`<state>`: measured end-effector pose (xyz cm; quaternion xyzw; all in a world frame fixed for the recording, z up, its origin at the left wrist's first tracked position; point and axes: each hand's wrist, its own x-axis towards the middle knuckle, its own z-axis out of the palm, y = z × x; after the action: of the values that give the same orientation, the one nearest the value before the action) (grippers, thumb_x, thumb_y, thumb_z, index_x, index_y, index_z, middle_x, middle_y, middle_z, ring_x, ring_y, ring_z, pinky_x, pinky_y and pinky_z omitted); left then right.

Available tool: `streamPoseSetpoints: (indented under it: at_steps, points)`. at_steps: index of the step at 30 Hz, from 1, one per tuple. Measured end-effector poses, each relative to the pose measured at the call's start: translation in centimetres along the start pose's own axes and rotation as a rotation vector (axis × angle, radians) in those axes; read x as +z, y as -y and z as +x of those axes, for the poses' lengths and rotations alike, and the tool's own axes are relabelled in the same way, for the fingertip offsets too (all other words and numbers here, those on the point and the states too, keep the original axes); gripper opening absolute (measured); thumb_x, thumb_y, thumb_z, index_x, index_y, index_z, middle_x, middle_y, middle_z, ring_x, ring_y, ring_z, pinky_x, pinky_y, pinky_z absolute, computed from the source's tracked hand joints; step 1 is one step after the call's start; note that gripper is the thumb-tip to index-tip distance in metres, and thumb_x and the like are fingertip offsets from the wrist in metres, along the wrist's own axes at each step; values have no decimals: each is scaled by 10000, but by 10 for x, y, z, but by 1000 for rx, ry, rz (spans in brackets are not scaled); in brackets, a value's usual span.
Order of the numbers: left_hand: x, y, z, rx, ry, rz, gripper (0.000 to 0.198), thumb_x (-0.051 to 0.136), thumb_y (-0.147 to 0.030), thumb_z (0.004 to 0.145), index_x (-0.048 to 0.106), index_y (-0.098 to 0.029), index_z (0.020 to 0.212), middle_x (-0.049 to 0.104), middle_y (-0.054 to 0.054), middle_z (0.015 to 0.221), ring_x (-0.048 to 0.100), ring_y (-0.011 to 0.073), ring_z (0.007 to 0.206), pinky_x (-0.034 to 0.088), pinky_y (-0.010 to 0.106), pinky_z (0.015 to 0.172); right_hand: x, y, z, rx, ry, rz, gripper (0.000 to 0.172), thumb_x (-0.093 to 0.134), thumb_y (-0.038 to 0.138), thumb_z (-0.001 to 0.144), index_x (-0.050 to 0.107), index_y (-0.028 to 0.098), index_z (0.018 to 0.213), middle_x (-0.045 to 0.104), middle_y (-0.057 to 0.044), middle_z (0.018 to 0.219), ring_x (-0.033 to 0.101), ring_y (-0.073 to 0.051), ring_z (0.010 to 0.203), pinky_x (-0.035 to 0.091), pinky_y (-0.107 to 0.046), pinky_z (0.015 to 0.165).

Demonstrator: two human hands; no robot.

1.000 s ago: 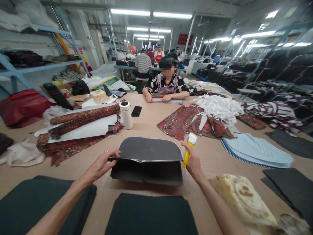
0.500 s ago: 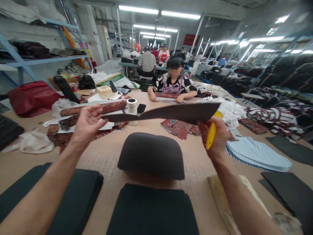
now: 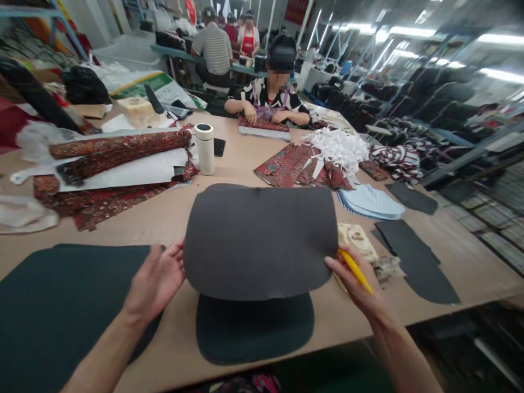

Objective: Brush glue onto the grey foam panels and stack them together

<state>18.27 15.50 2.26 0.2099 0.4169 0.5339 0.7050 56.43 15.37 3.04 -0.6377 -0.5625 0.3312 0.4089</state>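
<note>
A dark grey sheet (image 3: 262, 243) with rounded corners faces me above the middle of the table. My right hand (image 3: 356, 278) grips its lower right edge, thumb on the front face, with a slim yellow tool (image 3: 355, 269) also in that hand. At the left edge is my left hand (image 3: 158, 284), fingertips at the sheet's side, thumb apart and not pressed on it. Behind the top edge a strip of another dark piece (image 3: 229, 187) shows. Below lies a dark green-black stack of pieces (image 3: 254, 333), partly covered by the sheet.
A larger dark stack (image 3: 73, 305) lies left. Patterned fabric rolls (image 3: 123, 144) and a white flask (image 3: 204, 150) stand beyond it. Across the table a co-worker (image 3: 268, 103) handles patterned fabric. To the right are striped pieces (image 3: 370, 202), dark cut pieces (image 3: 417, 262) and a pale block (image 3: 360, 240).
The sheet, seen nearly edge-on before, now faces me and is lower. Both hands have come down and closer together. The view has tilted downward. The co-worker's hands have moved onto the patterned fabric.
</note>
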Motion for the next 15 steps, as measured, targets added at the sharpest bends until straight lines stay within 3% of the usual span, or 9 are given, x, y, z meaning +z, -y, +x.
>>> streamPoseSetpoints:
  at_steps: [2,5,10,15]
  points:
    - [-5,14,-11,-33,22,99,489,710,-439,705,560,-196,1102,629,76,1126,594,222,1015,507,285,848,3,-16,-16,68,-5,-8,338,670,449,715,544,228,937,469,39,646,484,-123,558,428,-247,515]
    - [-9,34,-19,-61,8,264,609,773,-297,643,500,-184,1176,605,90,1178,561,236,1095,467,290,920,7,-38,-32,98,-55,-44,398,679,466,688,551,216,970,481,28,690,487,-132,599,432,-269,554]
    - [-20,62,-16,-69,-102,423,927,806,-336,537,336,-152,1315,569,151,1218,534,304,1138,422,418,990,15,-62,-52,123,-124,-135,556,664,473,690,534,197,1155,515,1,753,528,-164,674,463,-324,656]
    - [-31,91,-15,-33,-108,522,1077,773,-378,537,161,-159,1396,563,170,1208,577,301,1078,427,471,977,23,-77,-65,108,-132,-196,583,623,450,734,492,177,1232,531,-24,772,560,-195,718,485,-371,712]
